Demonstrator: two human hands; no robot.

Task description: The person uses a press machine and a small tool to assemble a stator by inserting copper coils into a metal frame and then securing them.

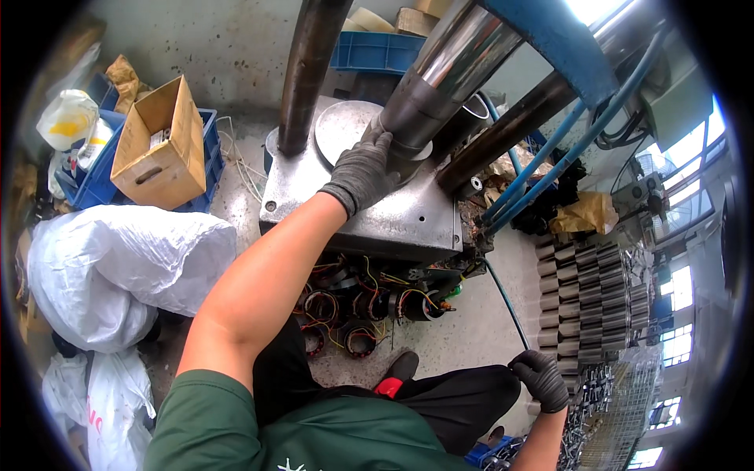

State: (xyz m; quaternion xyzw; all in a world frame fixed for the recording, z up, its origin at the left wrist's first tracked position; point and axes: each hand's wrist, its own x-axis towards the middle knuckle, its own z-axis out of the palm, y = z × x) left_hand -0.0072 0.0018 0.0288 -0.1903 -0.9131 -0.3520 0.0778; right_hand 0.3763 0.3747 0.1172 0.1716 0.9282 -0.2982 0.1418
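My left hand (363,174), in a dark grey glove, reaches up to a press. Its fingers curve against the side of a dark metal cylinder (420,110), which stands on the press's metal bed (377,218) in line with a shiny ram (469,49) above. The cylinder's lower end is partly hidden by the hand. Over by my right knee, my gloved right hand (540,381) is closed round the end of a thin lever rod (506,304) that runs down from the press's right side.
Wound stator cores (361,339) with coloured wires lie below the bed. Stacked metal cylinders (585,294) line the right side. Blue hoses (550,169) hang beside a press column (306,74). On the left are a cardboard box (169,177) and white sacks (102,267).
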